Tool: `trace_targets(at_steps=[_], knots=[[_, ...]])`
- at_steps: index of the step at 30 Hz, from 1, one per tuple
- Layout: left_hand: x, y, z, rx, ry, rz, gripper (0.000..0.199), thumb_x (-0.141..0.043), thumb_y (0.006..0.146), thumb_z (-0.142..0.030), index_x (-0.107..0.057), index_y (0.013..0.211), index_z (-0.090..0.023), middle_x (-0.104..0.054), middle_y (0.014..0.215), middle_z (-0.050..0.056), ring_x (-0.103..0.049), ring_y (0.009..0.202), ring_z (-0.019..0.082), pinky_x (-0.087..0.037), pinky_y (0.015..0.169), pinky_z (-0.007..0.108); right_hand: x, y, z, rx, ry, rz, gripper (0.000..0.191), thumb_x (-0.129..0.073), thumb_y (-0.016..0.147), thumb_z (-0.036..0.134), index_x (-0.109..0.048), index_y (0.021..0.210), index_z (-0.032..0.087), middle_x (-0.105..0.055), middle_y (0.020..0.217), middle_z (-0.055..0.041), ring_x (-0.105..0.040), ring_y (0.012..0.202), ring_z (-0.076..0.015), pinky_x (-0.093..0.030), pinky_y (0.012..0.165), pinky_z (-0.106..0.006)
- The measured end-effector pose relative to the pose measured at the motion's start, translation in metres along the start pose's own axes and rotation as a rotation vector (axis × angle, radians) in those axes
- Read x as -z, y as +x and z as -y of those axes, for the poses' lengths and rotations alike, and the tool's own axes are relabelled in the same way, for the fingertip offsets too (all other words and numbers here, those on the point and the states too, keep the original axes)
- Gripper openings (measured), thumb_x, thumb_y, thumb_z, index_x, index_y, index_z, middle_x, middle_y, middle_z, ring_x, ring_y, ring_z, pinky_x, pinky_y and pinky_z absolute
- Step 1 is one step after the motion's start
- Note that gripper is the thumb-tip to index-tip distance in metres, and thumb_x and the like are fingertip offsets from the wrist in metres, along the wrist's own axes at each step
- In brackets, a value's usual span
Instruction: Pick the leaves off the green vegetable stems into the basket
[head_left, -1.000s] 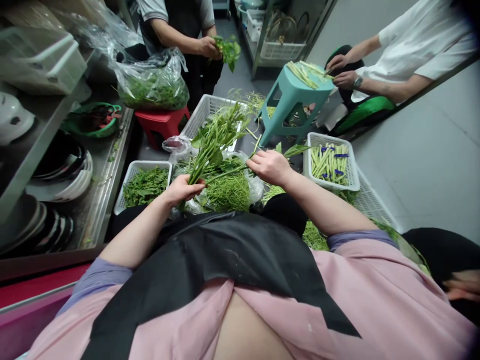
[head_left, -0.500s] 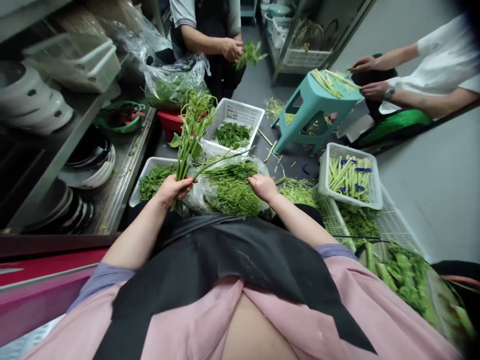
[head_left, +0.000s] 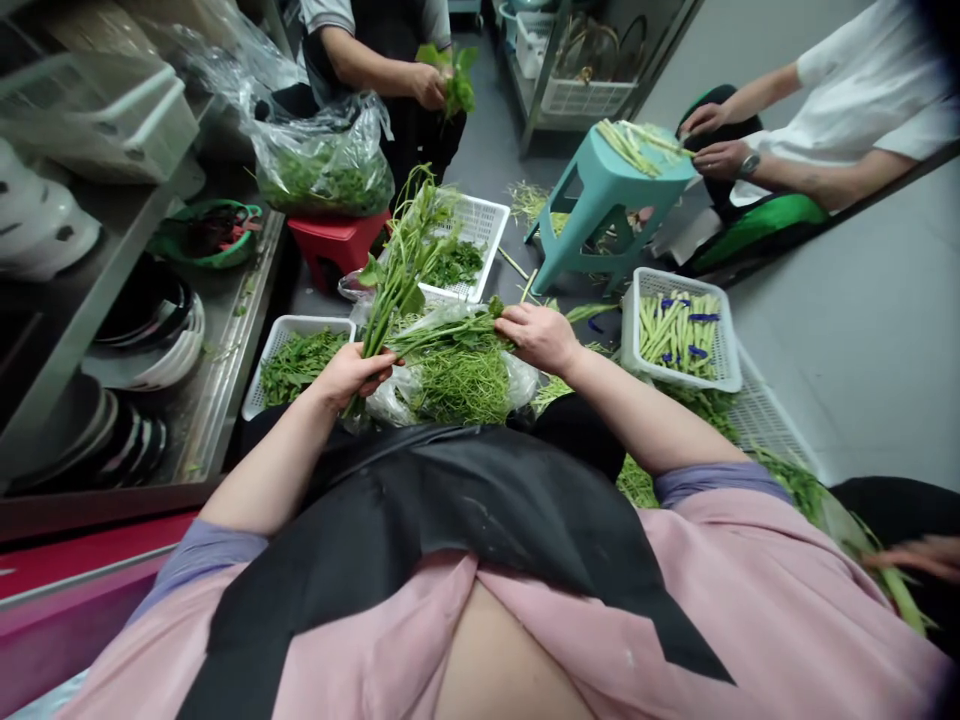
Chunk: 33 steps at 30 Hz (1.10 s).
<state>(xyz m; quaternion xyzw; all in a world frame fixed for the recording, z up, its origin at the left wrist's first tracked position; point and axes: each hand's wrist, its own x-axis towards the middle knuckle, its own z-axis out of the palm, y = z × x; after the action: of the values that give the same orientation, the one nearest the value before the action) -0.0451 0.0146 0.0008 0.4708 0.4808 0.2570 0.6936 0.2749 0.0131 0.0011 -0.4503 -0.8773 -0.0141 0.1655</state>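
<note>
My left hand [head_left: 354, 376] is closed round a bunch of leafy green stems [head_left: 401, 270] that stands up and leans right. One more leafy stem [head_left: 450, 333] runs sideways from that hand to my right hand [head_left: 538, 338], whose fingers are pinched on its leafy end. Below both hands lies a heap of thin green stems [head_left: 461, 388] in a clear plastic bag. A white basket of picked leaves [head_left: 300, 362] is left of my left hand. Beyond the bunch, another white basket [head_left: 489, 238] holds leaves.
Metal shelves [head_left: 225, 370] with dishes line the left. A bagged heap of greens sits on a red stool [head_left: 337, 245]. Two people handle greens beyond, one at a teal stool [head_left: 592, 215]. A basket of bundled stalks [head_left: 679, 328] stands right; another hand [head_left: 926, 555] shows at the right edge.
My right hand has risen and now pinches the leafy end of the sideways stem. The view has shifted slightly right. A hand has appeared at the lower right edge.
</note>
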Motion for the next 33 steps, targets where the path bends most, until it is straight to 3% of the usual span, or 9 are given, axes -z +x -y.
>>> trace_targets(at_steps=[3,6,8,10,15,19,25,28,33], knots=[[-0.004,0.0,0.002,0.012,-0.004,0.007,0.05,-0.082,0.06,-0.047,-0.063,0.086,-0.009,-0.046,0.049,-0.005,-0.031,0.032,0.002,-0.017,0.032,0.017,-0.016,-0.003,-0.015,-0.387,0.402,-0.304,0.033,-0.043,0.089,0.043,-0.064,0.089,0.017,-0.061,0.082,-0.0069,-0.054,0.075,-0.0167,-0.043,0.068,-0.03],[-0.007,-0.001,0.005,0.027,-0.012,0.002,0.05,-0.082,0.06,-0.048,-0.063,0.085,-0.009,-0.046,0.048,-0.005,-0.031,0.032,0.002,-0.017,0.032,0.017,-0.014,-0.009,-0.038,-0.841,0.638,-0.659,0.05,-0.025,0.093,0.052,-0.059,0.081,0.018,-0.049,0.063,-0.0024,-0.048,0.058,-0.0157,-0.044,0.058,-0.031],[-0.008,0.0,0.006,0.038,0.003,0.015,0.05,-0.082,0.06,-0.048,-0.063,0.084,-0.009,-0.047,0.049,-0.005,-0.031,0.032,0.002,-0.018,0.032,0.018,0.0,-0.015,-0.042,-0.87,0.562,-0.806,0.055,-0.016,0.095,0.051,-0.06,0.086,0.019,-0.05,0.068,-0.0039,-0.049,0.059,-0.0161,-0.044,0.059,-0.033],[-0.009,0.003,0.006,0.041,0.022,0.037,0.05,-0.082,0.06,-0.048,-0.063,0.084,-0.009,-0.048,0.049,-0.004,-0.032,0.032,0.002,-0.018,0.032,0.018,0.019,-0.017,-0.031,-0.645,0.348,-0.743,0.05,-0.021,0.098,0.047,-0.062,0.095,0.02,-0.057,0.079,-0.0069,-0.054,0.072,-0.0176,-0.045,0.067,-0.034],[-0.023,0.011,0.0,0.004,0.071,0.079,0.048,-0.08,0.064,-0.048,-0.065,0.085,-0.008,-0.048,0.049,-0.003,-0.033,0.032,0.003,-0.019,0.032,0.018,0.036,0.013,0.025,0.111,-0.077,0.068,0.028,-0.039,0.097,0.027,-0.064,0.103,0.016,-0.064,0.088,-0.0101,-0.054,0.089,-0.0191,-0.041,0.076,-0.032],[-0.035,0.009,-0.01,-0.006,0.143,0.092,0.04,-0.078,0.068,-0.043,-0.065,0.083,-0.008,-0.047,0.047,-0.004,-0.032,0.031,0.002,-0.018,0.033,0.018,0.016,0.034,0.033,0.274,-0.171,0.327,0.023,-0.044,0.093,0.015,-0.065,0.104,0.013,-0.063,0.101,-0.0129,-0.054,0.093,-0.0187,-0.041,0.075,-0.03],[-0.034,0.016,-0.011,-0.028,0.151,0.104,0.036,-0.076,0.071,-0.041,-0.065,0.083,-0.008,-0.048,0.05,-0.003,-0.032,0.033,0.002,-0.017,0.033,0.019,-0.012,0.014,0.023,-0.051,0.086,0.277,0.026,-0.056,0.081,0.019,-0.063,0.106,0.014,-0.069,0.099,-0.0103,-0.06,0.089,-0.019,-0.042,0.073,-0.027],[-0.038,0.023,-0.006,-0.031,0.101,0.117,0.039,-0.075,0.071,-0.044,-0.065,0.085,-0.009,-0.045,0.049,-0.005,-0.032,0.033,0.002,-0.018,0.034,0.019,-0.029,0.004,0.038,-0.367,0.517,0.058,0.022,-0.051,0.084,0.029,-0.06,0.1,0.016,-0.067,0.082,-0.006,-0.061,0.074,-0.0167,-0.045,0.069,-0.027],[-0.06,0.03,-0.006,-0.01,0.065,0.119,0.037,-0.075,0.071,-0.041,-0.065,0.084,-0.009,-0.041,0.046,-0.006,-0.031,0.033,0.002,-0.018,0.035,0.019,-0.054,0.002,0.061,-0.833,1.321,-0.241,0.023,-0.055,0.079,0.043,-0.048,0.081,0.021,-0.042,0.054,0.0074,-0.046,0.046,-0.0103,-0.047,0.056,-0.027]])
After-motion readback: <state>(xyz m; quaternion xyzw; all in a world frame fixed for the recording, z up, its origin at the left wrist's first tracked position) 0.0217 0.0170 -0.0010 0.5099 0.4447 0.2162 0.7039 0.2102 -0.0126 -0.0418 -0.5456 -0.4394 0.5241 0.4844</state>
